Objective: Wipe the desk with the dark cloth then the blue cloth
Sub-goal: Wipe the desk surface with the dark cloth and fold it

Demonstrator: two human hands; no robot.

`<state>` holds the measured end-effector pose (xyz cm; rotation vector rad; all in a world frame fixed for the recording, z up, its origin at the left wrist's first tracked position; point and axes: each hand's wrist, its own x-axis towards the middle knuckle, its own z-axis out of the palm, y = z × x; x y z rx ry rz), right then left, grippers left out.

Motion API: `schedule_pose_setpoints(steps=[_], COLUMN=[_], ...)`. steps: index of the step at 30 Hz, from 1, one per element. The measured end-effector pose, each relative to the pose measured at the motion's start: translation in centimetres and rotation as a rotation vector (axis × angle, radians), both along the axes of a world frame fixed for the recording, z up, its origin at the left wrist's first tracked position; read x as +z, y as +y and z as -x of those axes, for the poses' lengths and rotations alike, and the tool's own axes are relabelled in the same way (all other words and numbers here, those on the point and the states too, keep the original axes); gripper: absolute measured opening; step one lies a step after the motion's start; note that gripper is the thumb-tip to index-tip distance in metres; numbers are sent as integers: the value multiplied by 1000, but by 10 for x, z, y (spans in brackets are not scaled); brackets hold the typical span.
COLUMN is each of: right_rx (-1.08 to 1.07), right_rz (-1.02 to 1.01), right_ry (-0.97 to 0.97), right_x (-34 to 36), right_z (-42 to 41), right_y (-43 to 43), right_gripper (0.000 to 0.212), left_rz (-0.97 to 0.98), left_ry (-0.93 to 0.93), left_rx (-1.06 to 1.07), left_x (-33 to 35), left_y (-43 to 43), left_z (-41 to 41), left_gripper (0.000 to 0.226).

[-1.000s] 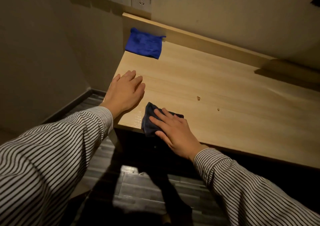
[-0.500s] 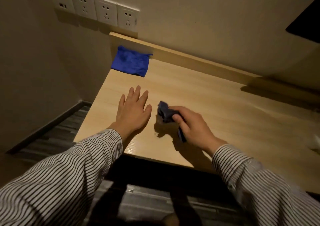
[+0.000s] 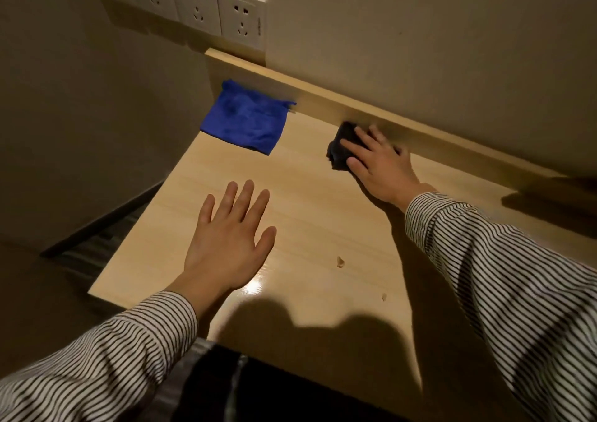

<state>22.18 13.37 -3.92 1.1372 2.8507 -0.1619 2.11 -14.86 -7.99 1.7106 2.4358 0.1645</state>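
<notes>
The light wooden desk [image 3: 323, 214] fills the middle of the view. My right hand [image 3: 379, 163] presses the dark cloth [image 3: 340, 148] flat on the desk at the back, against the raised back ledge; most of the cloth lies under my fingers. My left hand [image 3: 226, 244] rests flat on the desk near the front left, fingers spread, holding nothing. The blue cloth [image 3: 247, 118] lies spread at the back left corner, apart from both hands.
A raised wooden ledge [image 3: 420, 130] runs along the wall behind the desk. A row of white wall sockets [image 3: 193, 4] sits above the back left corner. Two small chips [image 3: 340, 261] mark the desk near the front. Left of the desk the floor drops away.
My right hand has carried the dark cloth from the front edge across to the back ledge. My left hand stayed flat on the desk, and the view has shifted toward the wall.
</notes>
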Motion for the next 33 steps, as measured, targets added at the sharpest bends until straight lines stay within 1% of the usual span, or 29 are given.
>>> schedule_pose_setpoints(steps=[4,7,12,20,33], right_rx=[127,131,139,172,142], right_rz=[34,94,116,180,224], right_ry=[-24,-10,-6,2,22], right_x=[-6,-7,-11,-7,-4], right_z=[-9,-9,-15,-42,-61], right_y=[12,10,-22,-110,-263], right_gripper=[55,54,52,54,53], left_rz=[16,21,31,37,55], left_ry=[6,5,3,-31,-48], left_rx=[2,2,-3,-16,-44], left_x=[1,4,7,11,17], left_y=[0,0,0,0,-2], left_z=[-1,-1,-1,0,0], left_gripper=[72,72,73,74,75])
